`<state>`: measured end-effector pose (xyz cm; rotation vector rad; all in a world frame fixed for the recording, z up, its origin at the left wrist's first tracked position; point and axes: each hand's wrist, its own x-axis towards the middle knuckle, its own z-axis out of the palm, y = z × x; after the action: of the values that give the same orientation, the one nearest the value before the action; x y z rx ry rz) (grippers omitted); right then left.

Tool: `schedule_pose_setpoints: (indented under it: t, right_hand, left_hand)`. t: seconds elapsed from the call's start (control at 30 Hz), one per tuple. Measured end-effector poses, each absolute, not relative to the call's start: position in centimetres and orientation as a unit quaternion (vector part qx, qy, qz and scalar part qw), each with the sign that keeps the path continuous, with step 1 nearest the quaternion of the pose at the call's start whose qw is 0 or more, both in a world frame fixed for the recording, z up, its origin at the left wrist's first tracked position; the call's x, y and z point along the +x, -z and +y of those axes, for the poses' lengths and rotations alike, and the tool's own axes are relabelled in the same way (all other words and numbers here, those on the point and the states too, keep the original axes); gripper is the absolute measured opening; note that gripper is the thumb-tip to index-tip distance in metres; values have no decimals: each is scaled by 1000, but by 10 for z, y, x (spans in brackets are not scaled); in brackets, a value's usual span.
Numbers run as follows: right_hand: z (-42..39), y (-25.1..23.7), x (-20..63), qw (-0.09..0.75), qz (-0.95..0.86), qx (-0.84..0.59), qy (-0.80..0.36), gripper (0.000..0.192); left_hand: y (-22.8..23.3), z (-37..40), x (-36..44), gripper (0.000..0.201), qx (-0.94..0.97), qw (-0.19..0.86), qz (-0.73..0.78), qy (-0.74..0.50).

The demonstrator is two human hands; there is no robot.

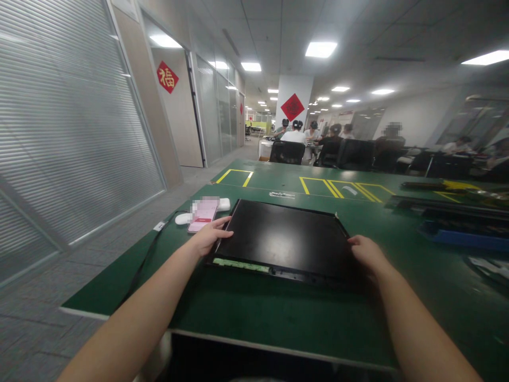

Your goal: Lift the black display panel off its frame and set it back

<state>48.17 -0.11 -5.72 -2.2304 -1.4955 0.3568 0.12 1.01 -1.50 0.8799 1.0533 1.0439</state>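
A flat black display panel [283, 239] lies on the green table [254, 313] in front of me, with a strip of green circuit board along its near edge. My left hand [210, 235] rests on the panel's left edge, fingers curled over it. My right hand [368, 253] grips the right edge near the front corner. Both forearms reach in from the bottom of the view.
A pink phone [203, 215] and a white device [222, 204] with a black cable lie just left of the panel. Blue and black trays [457, 225] sit at the right. Several people sit at desks beyond the table. A glass wall with blinds runs along the left.
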Motion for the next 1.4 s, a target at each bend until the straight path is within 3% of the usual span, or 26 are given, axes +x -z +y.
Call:
schedule_pose_setpoints:
  t: [0.23,0.57,0.87,1.03,1.17,1.4]
  right_hand:
    - [-2,55,481,220,-533,-807,-130,37]
    - [-3,53,480,222,-527,-809,-135,37]
    - [-4,51,478,229,-522,-812,-124,32]
    - [-6,44,474,283,-481,-815,-158,48]
    - [-7,45,474,329,-458,-803,-195,44]
    - [-3,49,483,489,-379,-724,-305,51]
  left_hand:
    - [18,12,-1,89,384,661,424,-485]
    - [15,9,1,58,446,625,384,-512]
    - [11,6,5,66,451,632,344,-528]
    - [6,2,9,70,465,616,329,-545]
    - [5,1,11,74,471,613,316,-550]
    - [4,2,9,78,475,607,316,-554]
